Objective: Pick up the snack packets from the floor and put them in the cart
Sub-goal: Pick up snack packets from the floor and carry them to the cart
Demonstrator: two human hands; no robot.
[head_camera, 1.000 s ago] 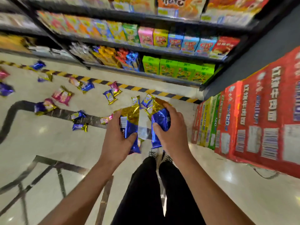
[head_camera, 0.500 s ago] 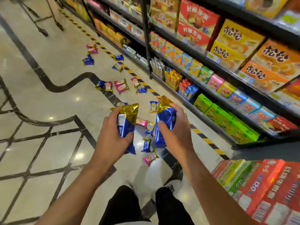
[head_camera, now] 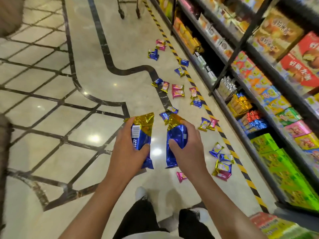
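My left hand (head_camera: 128,149) grips a blue and gold snack packet (head_camera: 142,128) held upright in front of me. My right hand (head_camera: 187,147) grips a second blue and gold packet (head_camera: 176,135) beside it. Several more packets, pink and blue, lie scattered on the floor along the shelf, among them a pink pair (head_camera: 177,90), a blue one (head_camera: 153,54) farther off and a cluster (head_camera: 222,167) near my right foot. At the far end of the aisle stand the legs and wheels of what looks like a cart (head_camera: 128,7).
A tall shelf unit (head_camera: 259,94) full of boxed snacks runs along the right side, with yellow and black hazard tape (head_camera: 226,140) on the floor before it. The marble floor (head_camera: 51,94) with dark inlay lines spreads out to the left. My legs and shoes show below.
The view has swung left, down the aisle; the red cartons on the right have left the frame. Both hands still hold their packets in front of me.
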